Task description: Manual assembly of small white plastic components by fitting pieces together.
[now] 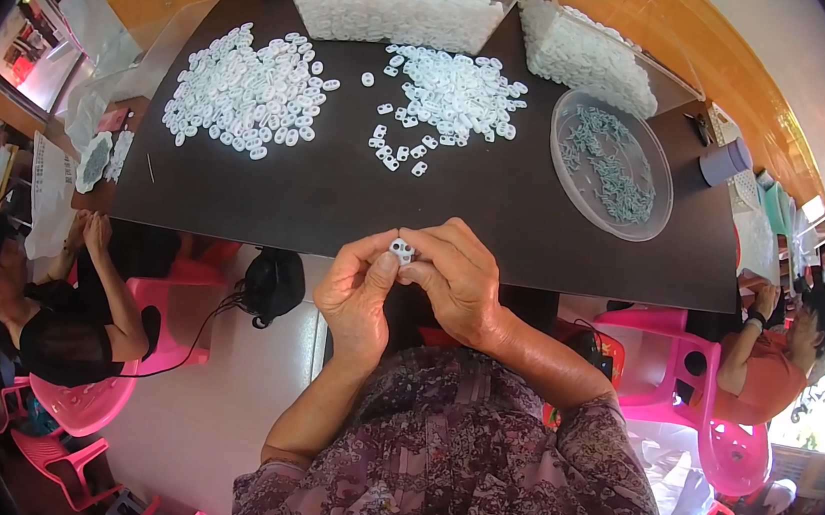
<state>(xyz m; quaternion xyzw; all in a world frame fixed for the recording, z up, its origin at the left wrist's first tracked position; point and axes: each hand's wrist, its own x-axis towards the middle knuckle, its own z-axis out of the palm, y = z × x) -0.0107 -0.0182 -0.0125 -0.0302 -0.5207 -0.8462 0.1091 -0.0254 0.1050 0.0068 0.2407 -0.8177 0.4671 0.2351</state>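
At the near edge of the dark table, a small white plastic piece [401, 250] with dark holes is pinched between my hands. My left hand [359, 292] grips it from the left, thumb and fingertips closed on it. My right hand [460, 281] closes on its other side with thumb and fingers. Farther in lies a pile of small white two-holed pieces [460, 97], some scattered toward me. A second pile of white oval pieces [239, 89] spreads to its left, with one loose oval piece [368, 80] between the piles. Whether any screw is in my fingers is hidden.
Clear bins of white pieces [398, 13] [590, 55] stand at the back. A round clear lid [661, 208] holds grey-green screws [611, 168] at right, near a grey-purple cup [725, 163]. People sit at left [74, 323] and right [773, 366] on pink chairs [668, 360].
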